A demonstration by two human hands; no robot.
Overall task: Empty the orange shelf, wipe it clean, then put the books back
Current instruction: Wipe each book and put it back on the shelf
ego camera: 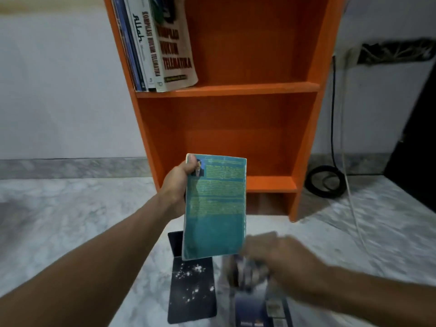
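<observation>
While we're looking down at the orange shelf, our left grip is clamped on a teal book, thumb on the top-left corner of the cover, fingers hidden behind it. Book's held upright, off the floor, in front of the lower compartment, and it isn't touching the shelf afaict. Right grip is low on the right and way too blurry, so we can't tell if it's clenched, released or holding smth. It's right over a blurry blue book on the marble floor. 1 dark book w/ white specks lies flat on the floor just below the teal one. Upper compartment has a row of books standing at its left end, w/ a tan book on the outside. A black cable coil sits on the floor right of the shelf.
</observation>
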